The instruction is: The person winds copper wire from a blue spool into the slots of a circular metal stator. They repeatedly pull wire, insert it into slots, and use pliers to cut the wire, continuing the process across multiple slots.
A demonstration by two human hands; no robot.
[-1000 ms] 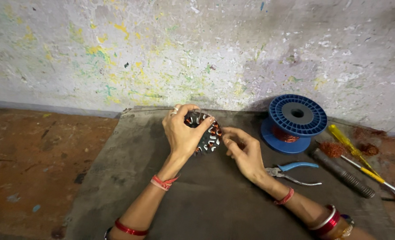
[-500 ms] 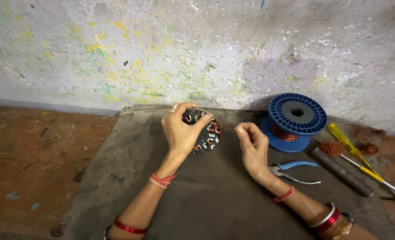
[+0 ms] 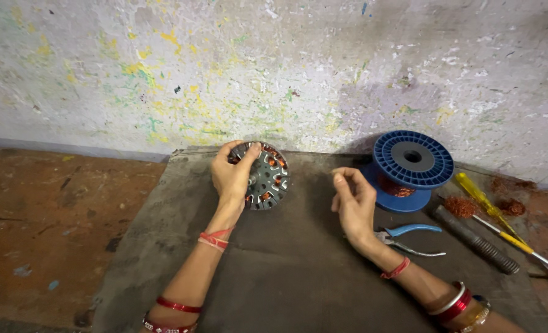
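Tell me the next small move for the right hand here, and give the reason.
Probably bring the right hand back to the round metal motor core. The left hand holds the core upright on its edge on the grey mat, while the right hand hangs apart from it, fingertips pinched together; whether they hold wire is too fine to tell.

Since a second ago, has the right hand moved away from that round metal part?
Yes. The right hand has drawn back from the round metal part held by the left hand, toward the blue spool.
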